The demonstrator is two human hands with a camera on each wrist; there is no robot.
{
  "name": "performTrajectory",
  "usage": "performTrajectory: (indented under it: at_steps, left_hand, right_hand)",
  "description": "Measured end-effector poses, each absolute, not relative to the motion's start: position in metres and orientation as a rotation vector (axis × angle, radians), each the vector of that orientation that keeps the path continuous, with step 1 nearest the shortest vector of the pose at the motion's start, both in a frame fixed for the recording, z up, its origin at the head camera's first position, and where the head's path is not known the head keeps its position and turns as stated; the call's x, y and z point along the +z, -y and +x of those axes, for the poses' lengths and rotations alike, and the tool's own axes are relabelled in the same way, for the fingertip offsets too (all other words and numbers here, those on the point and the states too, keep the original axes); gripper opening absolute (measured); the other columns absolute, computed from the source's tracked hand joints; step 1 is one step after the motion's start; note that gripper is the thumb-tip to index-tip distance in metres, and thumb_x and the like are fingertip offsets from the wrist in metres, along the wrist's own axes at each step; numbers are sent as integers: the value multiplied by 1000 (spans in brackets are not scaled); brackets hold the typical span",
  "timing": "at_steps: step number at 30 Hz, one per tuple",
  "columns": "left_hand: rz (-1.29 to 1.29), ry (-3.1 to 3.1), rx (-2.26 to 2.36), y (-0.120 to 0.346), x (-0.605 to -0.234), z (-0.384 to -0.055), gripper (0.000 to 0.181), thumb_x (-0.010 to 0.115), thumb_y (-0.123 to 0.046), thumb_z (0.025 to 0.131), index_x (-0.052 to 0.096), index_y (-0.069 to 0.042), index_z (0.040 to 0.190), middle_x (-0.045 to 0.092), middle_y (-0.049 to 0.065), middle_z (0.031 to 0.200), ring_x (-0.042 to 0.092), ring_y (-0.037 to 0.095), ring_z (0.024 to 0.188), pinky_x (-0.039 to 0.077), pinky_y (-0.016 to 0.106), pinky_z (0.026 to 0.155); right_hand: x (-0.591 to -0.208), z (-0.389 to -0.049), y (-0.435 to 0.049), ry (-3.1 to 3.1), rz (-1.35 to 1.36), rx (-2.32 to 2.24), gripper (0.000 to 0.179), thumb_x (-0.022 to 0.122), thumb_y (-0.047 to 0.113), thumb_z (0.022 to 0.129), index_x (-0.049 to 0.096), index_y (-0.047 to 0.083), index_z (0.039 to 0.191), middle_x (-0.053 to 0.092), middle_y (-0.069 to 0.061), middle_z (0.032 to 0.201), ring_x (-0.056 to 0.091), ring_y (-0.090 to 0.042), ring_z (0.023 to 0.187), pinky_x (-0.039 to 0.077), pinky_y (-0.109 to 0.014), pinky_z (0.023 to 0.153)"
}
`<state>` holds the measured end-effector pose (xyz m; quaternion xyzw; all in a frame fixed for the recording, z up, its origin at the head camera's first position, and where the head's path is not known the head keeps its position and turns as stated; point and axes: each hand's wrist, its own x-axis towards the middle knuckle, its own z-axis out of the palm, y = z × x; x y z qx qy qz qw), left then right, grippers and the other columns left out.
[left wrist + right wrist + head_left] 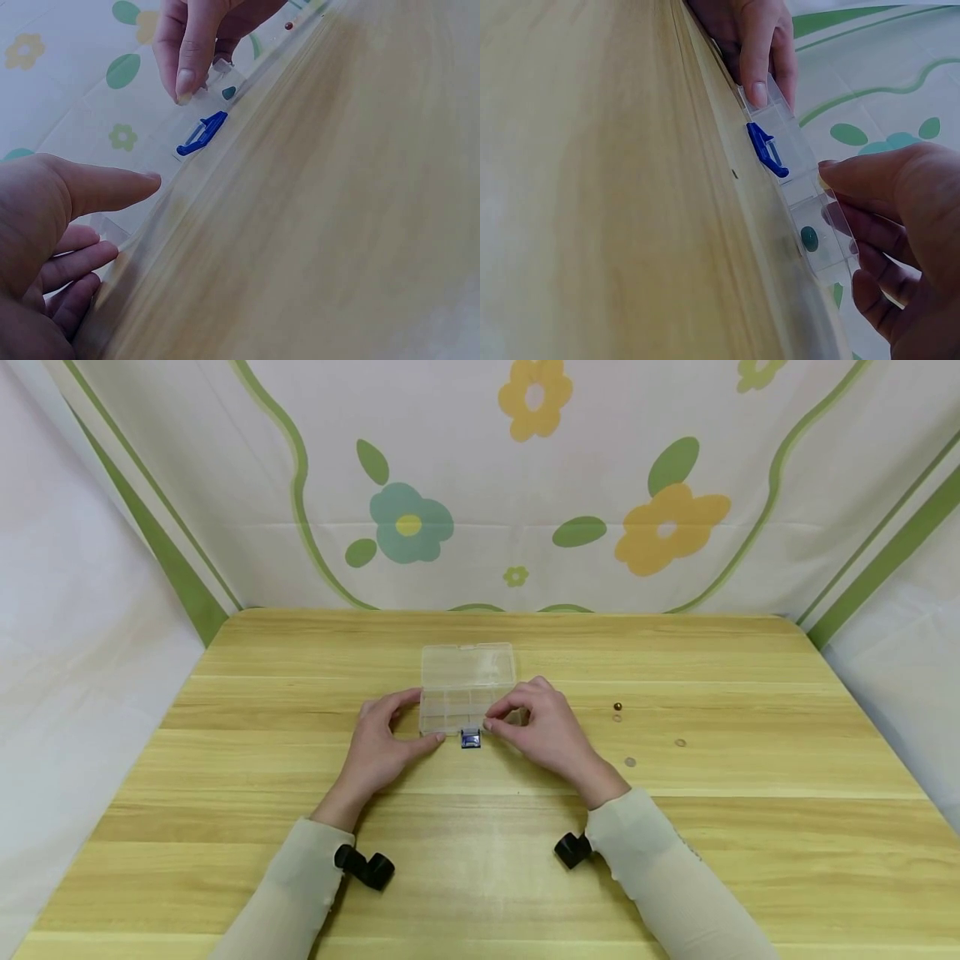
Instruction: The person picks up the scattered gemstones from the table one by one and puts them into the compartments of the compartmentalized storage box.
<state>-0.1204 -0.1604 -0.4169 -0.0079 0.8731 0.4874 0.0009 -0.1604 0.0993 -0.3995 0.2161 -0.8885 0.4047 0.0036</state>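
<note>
A clear plastic compartment box (446, 710) stands on the table with its lid (467, 666) raised at the back and a blue latch (470, 739) at the front. My left hand (380, 743) grips the box's left end, thumb at the front edge and fingers round the far side. Over the right half of the box, my right hand (543, 727) pinches a tiny pale-yellow piece (823, 182) between thumb and index finger; its kind is mostly hidden by the fingertips. A dark green oval bead (809, 238) lies in the right-end compartment.
To the right of my right hand, a shiny brown bead (618, 706) lies on the wooden table (480, 877). Close by are a small ring (617, 718), a small flat disc (630, 762) and another small ring (680, 742). A flower-printed cloth (480, 552) hangs behind the table.
</note>
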Motion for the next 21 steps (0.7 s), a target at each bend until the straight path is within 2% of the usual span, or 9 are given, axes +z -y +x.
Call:
performTrajectory:
  at_steps: [21]
  left_hand:
    - [-22,-2741,1523,160,-416,-120,75,91,-25,88,59,-10,153,54,14,154,41,34,142,36,56,122]
  right_hand:
    - [-397,-159,-100,2778,676,1261,5,86,22,93,85,20,97,79,7,97,55,-20,90,46,-30,75]
